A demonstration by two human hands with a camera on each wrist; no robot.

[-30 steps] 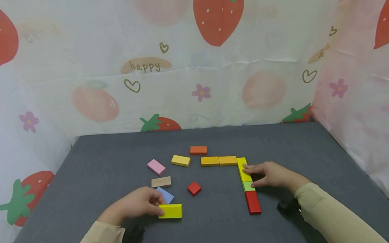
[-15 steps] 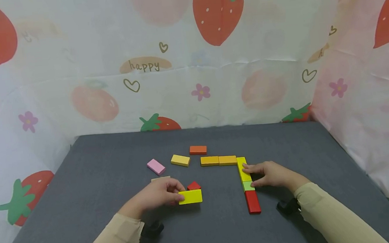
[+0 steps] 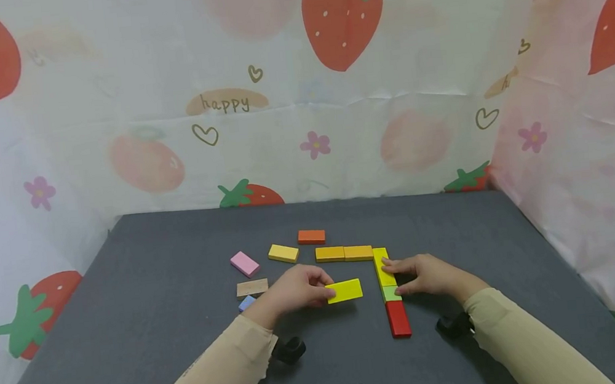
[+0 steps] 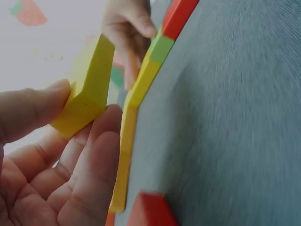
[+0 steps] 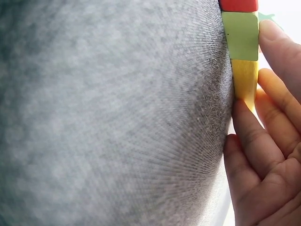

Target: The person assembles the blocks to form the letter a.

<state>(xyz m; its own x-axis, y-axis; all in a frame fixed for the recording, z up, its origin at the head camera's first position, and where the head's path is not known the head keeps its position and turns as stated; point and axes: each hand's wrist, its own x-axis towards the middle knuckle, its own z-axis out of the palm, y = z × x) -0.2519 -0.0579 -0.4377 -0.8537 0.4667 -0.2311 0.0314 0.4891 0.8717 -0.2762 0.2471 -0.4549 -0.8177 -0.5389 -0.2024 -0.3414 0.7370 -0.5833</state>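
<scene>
My left hand (image 3: 300, 288) pinches a yellow rectangular block (image 3: 346, 291) by one end, thumb against fingers, raised over the table. To its right, a line of flat blocks runs toward me: yellow (image 3: 382, 271), light green (image 3: 392, 293) and red (image 3: 398, 319). Two amber blocks (image 3: 344, 254) join its far end at a corner. My right hand (image 3: 432, 276) touches the side of this line, its fingers at the yellow block and the thumb at the green one (image 5: 242, 35). A small red block (image 4: 149, 209) shows low in the left wrist view; the left hand hides it from the head view.
Loose blocks lie left of the line: orange (image 3: 311, 237), pale yellow (image 3: 283, 253), pink (image 3: 244, 263), plain wood (image 3: 252, 288) and a partly hidden blue one (image 3: 246, 303). A strawberry-print curtain (image 3: 152, 77) surrounds the dark table (image 3: 107, 359).
My left hand has carried the yellow block up and rightward, from beside the blue block to near the line. The right hand stays at the line.
</scene>
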